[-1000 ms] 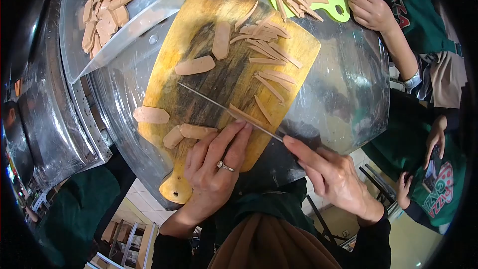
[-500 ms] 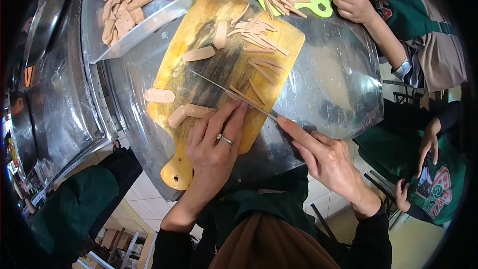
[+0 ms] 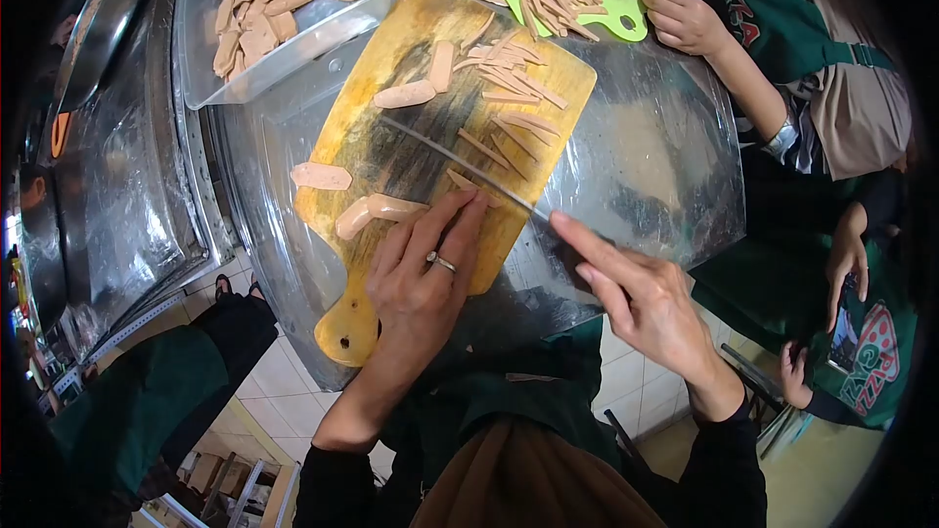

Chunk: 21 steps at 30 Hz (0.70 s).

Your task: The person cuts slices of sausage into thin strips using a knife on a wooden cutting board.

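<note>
- Right hand [image 3: 650, 308]: fingers curled around the handle of the kitchen knife [image 3: 499, 187], clamped on it, index finger laid forward along the top of it. The handle itself is mostly covered.
- Knife: blade lies slantwise across the wooden cutting board [image 3: 349, 325], tip toward the board's left long edge, heel over its right long edge.
- Left hand [image 3: 421, 269]: fingers bent and close together, fingertips on a partly cut sausage slice [image 3: 460, 180]. The thumb is hidden; whether it clamps the slice cannot be told. A ring [image 3: 441, 261] is worn.
- Partly cut slice: toward the board's right long edge, between fingertips and blade.
- Sausage strips [image 3: 518, 78]: heaped near the board's far right corner, with more spread along the right edge as far as the blade.
- Whole sausage slices [image 3: 404, 95]: two near the middle of the far half, one overhanging the near left corner, two by the handle end.
- Plastic tub [image 3: 313, 56]: holds further slices, on the table [image 3: 665, 171] off the board's far left corner.
- Green cutting board [image 3: 608, 29]: beyond the wooden board's far edge, bearing strips; a co-worker's hand [image 3: 683, 20] is at its right edge.
</note>
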Motion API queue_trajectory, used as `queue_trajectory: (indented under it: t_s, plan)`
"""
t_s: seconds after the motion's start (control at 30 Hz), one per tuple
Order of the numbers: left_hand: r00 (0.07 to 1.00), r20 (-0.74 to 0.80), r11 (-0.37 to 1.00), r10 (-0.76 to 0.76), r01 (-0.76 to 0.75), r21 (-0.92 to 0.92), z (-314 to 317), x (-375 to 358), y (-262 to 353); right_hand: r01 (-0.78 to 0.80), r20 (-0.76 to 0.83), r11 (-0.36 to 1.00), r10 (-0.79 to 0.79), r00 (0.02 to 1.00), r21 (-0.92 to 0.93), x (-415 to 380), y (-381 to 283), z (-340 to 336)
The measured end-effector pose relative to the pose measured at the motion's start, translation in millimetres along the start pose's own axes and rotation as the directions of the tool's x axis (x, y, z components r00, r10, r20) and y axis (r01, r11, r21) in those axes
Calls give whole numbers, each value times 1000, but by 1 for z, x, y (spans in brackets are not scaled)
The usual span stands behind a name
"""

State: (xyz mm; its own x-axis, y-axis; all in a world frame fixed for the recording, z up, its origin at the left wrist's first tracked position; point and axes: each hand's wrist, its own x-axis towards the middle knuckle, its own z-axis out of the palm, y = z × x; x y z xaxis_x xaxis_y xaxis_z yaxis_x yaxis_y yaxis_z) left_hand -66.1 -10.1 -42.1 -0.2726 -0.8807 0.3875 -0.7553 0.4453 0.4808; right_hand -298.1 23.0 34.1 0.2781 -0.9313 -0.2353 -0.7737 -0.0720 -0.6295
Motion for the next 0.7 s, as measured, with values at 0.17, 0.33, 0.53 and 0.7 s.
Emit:
queue_trajectory:
  t_s: [0.17, 0.33, 0.53, 0.7]
  plan:
    - [999, -35, 1000, -9, 9, -7, 3, -2, -1, -17, 21, 998, 16, 1000, 56, -11, -5, 2]
    - [999, -39, 1000, -12, 12, -7, 2, -1, -1, -3, 1, 997, 2, 1000, 80, -13, -4, 7]
    - [999, -34, 1000, -12, 12, -4, 3, -1, -1, -22, 23, 1000, 22, 1000, 12, -15, -5, 8]
    - [1000, -1, 1000, -14, 14, 9, 1, -1, 0, -28, 73, 996, 35, 997, -86, -11, -8, 5]
